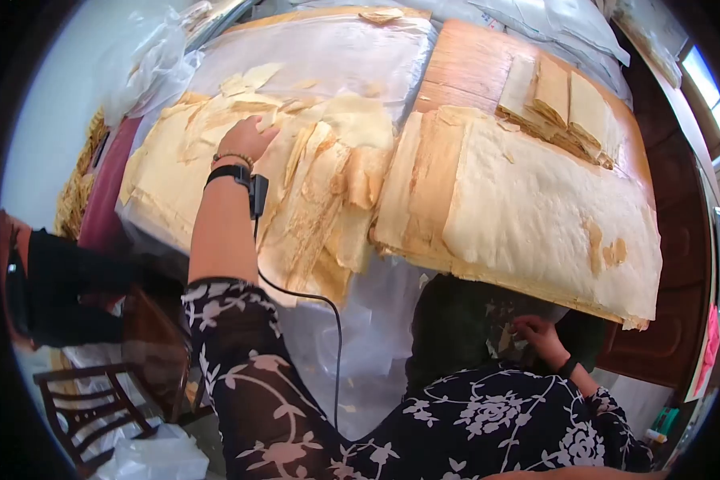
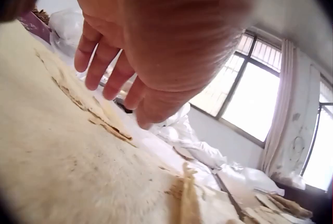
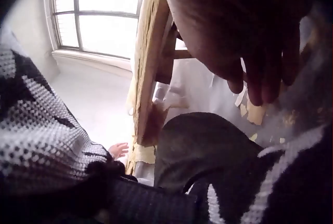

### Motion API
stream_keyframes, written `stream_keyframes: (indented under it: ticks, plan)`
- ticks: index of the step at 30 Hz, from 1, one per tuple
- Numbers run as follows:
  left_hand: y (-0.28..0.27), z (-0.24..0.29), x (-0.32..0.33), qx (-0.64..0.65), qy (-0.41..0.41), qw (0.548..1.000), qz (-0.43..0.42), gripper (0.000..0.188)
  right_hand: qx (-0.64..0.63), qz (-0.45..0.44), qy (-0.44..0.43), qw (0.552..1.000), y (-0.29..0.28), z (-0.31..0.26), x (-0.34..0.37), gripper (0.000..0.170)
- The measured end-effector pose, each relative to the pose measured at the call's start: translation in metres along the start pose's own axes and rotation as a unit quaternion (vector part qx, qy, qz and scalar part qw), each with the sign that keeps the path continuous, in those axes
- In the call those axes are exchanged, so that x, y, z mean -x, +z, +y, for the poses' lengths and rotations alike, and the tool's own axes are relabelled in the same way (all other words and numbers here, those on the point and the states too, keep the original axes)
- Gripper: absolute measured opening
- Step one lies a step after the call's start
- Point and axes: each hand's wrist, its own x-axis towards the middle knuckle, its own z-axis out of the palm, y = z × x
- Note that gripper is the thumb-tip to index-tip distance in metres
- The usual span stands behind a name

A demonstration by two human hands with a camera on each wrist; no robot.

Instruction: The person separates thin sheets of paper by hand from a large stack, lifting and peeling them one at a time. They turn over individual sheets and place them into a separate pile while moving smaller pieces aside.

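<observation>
My left hand [image 1: 248, 139] is over the left heap of thin, pale-yellow sheets [image 1: 176, 152] with ragged edges. In the left wrist view its fingers [image 2: 106, 70] extend loosely above a broad pale sheet [image 2: 78, 156], with nothing gripped. Crumpled, browner strips [image 1: 312, 200] lie just right of that hand. Down by the lap, below the table's front edge, my right hand [image 1: 542, 338] hangs with loose fingers. In the right wrist view those fingers [image 3: 263, 81] hold nothing, and scraps [image 3: 255, 112] show beyond them.
A thick stack of large sheets [image 1: 536, 208] covers the right side, overhanging the front. Smaller folded bundles [image 1: 564, 96] sit behind it on the wooden board [image 1: 464, 64]. A black cable [image 1: 338, 320] runs from the left wrist. A wooden chair [image 1: 96, 408] and another person's arm [image 1: 16, 248] are at left.
</observation>
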Motion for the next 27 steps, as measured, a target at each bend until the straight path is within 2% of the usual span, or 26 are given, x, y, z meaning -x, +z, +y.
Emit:
stream_keyframes:
  ticks: [1,2,4,5,6,8,10,11,12,13,15,16,17,18,19,20,22,23,24,25,27]
  plan:
    - [0.005,0.012,-0.014,-0.015,-0.052,0.998,-0.016,0.064,0.011,0.005,0.0,1.0,0.002,0.002,-0.004,0.025]
    - [0.007,0.019,-0.027,-0.011,-0.043,0.999,-0.016,0.064,0.023,0.011,-0.001,1.0,0.002,0.004,-0.007,0.025]
    - [0.006,0.037,-0.041,-0.092,-0.142,0.979,-0.113,0.058,0.003,0.02,0.007,1.0,0.001,0.0,-0.007,0.025]
    - [0.019,0.025,-0.057,-0.129,-0.113,0.982,-0.082,0.046,-0.014,0.019,0.012,1.0,-0.001,-0.001,-0.005,0.025]
    - [0.022,0.018,-0.066,-0.127,-0.108,0.982,-0.086,0.046,-0.014,0.023,0.017,0.999,-0.003,-0.002,-0.004,0.025]
    - [0.021,0.001,-0.078,-0.136,-0.075,0.987,-0.028,0.038,0.02,0.033,0.034,0.999,-0.005,-0.004,-0.004,0.025]
    - [0.03,-0.061,-0.096,-0.257,0.133,0.957,0.024,0.029,0.011,0.035,0.04,0.999,-0.004,-0.005,-0.003,0.025]
    - [0.027,-0.087,-0.1,-0.265,0.158,0.951,0.033,0.027,0.008,0.038,0.042,0.998,-0.005,-0.005,-0.003,0.025]
    - [0.019,-0.115,-0.101,-0.182,0.1,0.974,0.087,0.034,0.006,0.035,0.042,0.998,-0.006,-0.004,-0.003,0.025]
    - [0.001,-0.12,-0.09,-0.097,0.042,0.976,0.188,0.038,0.01,0.032,0.033,0.999,-0.005,-0.002,-0.003,0.025]
    - [-0.049,-0.14,-0.082,-0.049,-0.019,0.952,0.301,0.034,0.011,0.024,0.017,1.0,-0.005,0.002,-0.005,0.026]
    - [-0.081,-0.12,-0.064,-0.056,-0.02,0.951,0.305,0.034,0.004,0.016,0.01,1.0,-0.006,0.005,-0.006,0.026]
    - [-0.112,-0.087,-0.041,0.345,-0.064,0.885,0.306,0.03,-0.003,0.008,0.0,1.0,-0.006,0.006,-0.008,0.026]
    - [-0.135,-0.069,-0.022,0.688,-0.091,0.673,0.256,0.027,-0.008,0.003,-0.007,1.0,-0.004,0.003,-0.009,0.026]
    - [-0.147,-0.073,-0.012,0.74,-0.061,0.631,0.225,0.025,-0.01,0.005,0.0,1.0,-0.002,-0.002,-0.009,0.025]
    - [-0.151,-0.073,-0.003,0.736,-0.056,0.635,0.229,0.025,-0.012,0.007,0.009,1.0,-0.001,-0.005,-0.008,0.025]
    - [-0.144,-0.066,0.018,0.79,-0.082,0.595,0.124,0.025,-0.021,-0.007,0.002,1.0,-0.002,0.002,-0.009,0.025]
    - [-0.128,-0.052,0.03,0.793,-0.147,0.58,0.12,0.022,-0.026,-0.02,-0.002,0.999,-0.002,0.007,-0.011,0.025]
    - [-0.087,-0.08,0.014,0.788,-0.144,0.59,0.099,0.017,-0.024,-0.027,0.0,0.999,-0.001,0.011,-0.01,0.025]
    - [-0.053,-0.077,0.018,0.775,-0.195,0.6,0.038,0.013,-0.041,-0.034,0.007,0.999,0.0,0.014,-0.011,0.026]
    - [-0.003,-0.049,0.031,0.555,-0.219,0.795,-0.11,0.018,-0.052,-0.044,0.009,0.998,0.0,0.02,-0.015,0.026]
